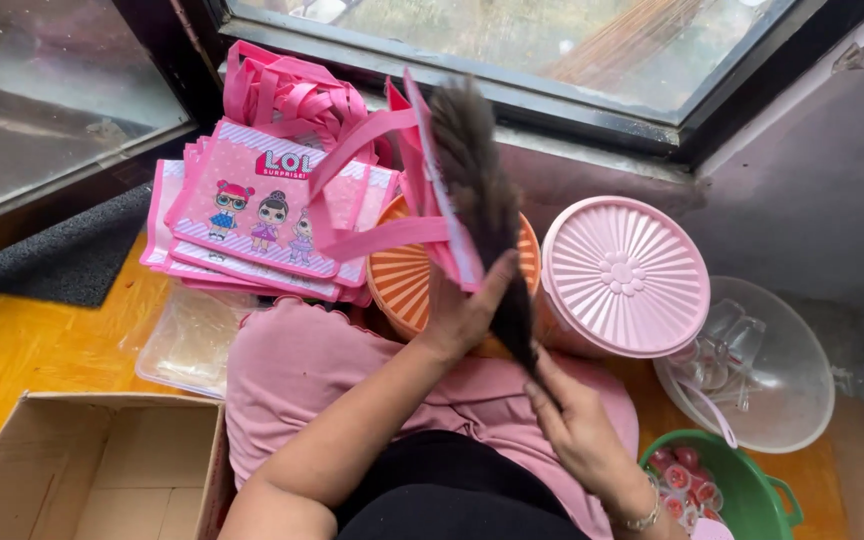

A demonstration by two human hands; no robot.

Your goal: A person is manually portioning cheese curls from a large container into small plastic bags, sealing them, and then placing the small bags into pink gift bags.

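From my remote view, centre frame: left hand (464, 312) is clamped on a pink tote bag (430, 215), held up on edge w/ its loop handles hanging toward upper left, so the flat face is turned to the brush. Right hand (574, 425), lower right of centre, is closed round the handle end of a dark feather duster (487, 200), the fluffy head lying against the bag's side. I judge it's held that way to sweep the bag's surface. Hands are apart, one above the other.

Upper left: a stack of matching pink bags (252, 215), fanned flat, just beside the held one. Behind the held bag an orange ribbed lid (404, 285); right of it a pink ribbed lid (624, 275) on its tub. Far right, a clear bowl (797, 400) w/ small glasses; below it a green basin (752, 500) w/ small red-topped cups. Lower left, an open cardboard box (92, 465), nothing visible inside.
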